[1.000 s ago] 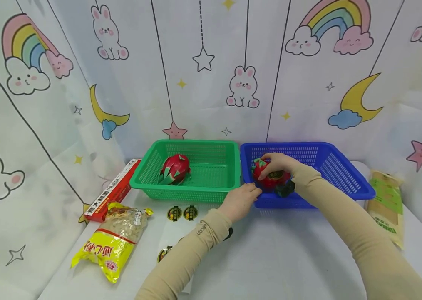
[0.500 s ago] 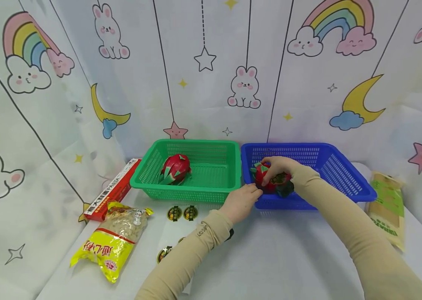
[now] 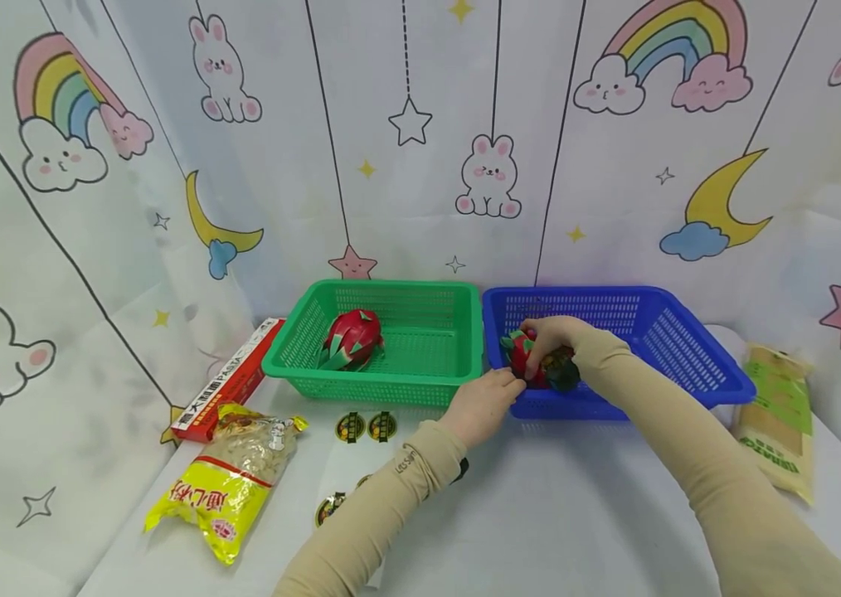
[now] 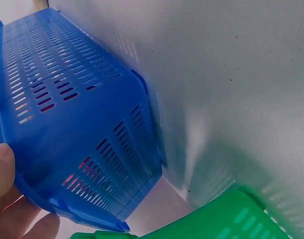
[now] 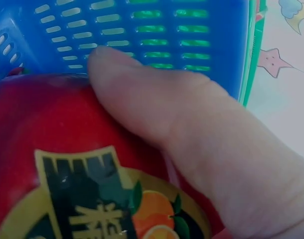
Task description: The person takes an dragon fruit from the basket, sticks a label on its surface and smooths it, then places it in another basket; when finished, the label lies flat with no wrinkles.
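My right hand (image 3: 556,333) reaches into the left part of the blue basket (image 3: 689,352) and grips a red dragon fruit (image 3: 521,353) with green scale tips. A black and gold sticker (image 5: 87,204) with oranges printed on it shows on the fruit in the right wrist view. One finger (image 5: 157,99) lies across the red skin there. At the basket's front left corner my left hand (image 3: 482,406) holds the rim, its thumb (image 4: 1,172) against the outer side in the left wrist view. The fruit's underside is hidden.
Left of the blue basket stands a green basket (image 3: 371,388) with another dragon fruit (image 3: 356,333) in it. A red pasta box (image 3: 230,381), a yellow bag of pasta (image 3: 230,485) and a sheet of round stickers (image 3: 351,427) lie at left. A tan-green packet (image 3: 777,423) lies at right.
My right hand and the dragon fruit have sunk slightly lower in the blue basket, and the fruit has turned a little. The left hand keeps its place at the rim.
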A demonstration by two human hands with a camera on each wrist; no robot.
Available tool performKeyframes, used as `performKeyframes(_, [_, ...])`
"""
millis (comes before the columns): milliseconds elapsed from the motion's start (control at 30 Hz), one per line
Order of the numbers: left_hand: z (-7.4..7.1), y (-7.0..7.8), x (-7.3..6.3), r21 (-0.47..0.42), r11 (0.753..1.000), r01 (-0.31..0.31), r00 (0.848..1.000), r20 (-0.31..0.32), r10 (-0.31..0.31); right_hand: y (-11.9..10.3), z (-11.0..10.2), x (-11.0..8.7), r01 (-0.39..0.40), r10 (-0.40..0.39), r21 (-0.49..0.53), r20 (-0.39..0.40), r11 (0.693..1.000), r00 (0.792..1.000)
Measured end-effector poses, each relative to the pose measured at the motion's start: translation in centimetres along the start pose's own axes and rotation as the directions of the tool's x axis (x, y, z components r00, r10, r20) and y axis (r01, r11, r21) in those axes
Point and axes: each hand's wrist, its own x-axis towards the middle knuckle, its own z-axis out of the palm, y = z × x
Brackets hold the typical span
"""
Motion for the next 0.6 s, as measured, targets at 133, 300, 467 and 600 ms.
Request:
performKeyframes(133, [-0.1, 0.1, 0.0, 0.005, 1.000, 0.003, 1.000, -0.002, -0.003, 0.0, -0.1, -0.4, -0.008, 0.007, 0.029, 0.017, 1.000, 1.000])
performKeyframes(300, [0.0, 0.2, 0.2, 0.011, 1.000, 0.002, 1.000, 0.000, -0.002, 0.3, -0.2, -0.4, 0.003, -0.003, 0.004, 0.024, 1.000, 1.000])
performKeyframes(467, [-0.1, 0.2, 0.2, 0.014, 1.000, 0.006, 1.000, 0.020, -0.006, 0.8, 0.1, 0.3, -0.003, 0.003, -0.018, 0.020, 1.000, 1.000])
performKeyframes(600, [-0.3, 0.1, 0.2, 0.016, 1.000, 0.009, 0.999, 0.037, -0.010, 0.8, 0.1, 0.5, 0.010, -0.008, -0.057, 0.024, 0.998, 1.000])
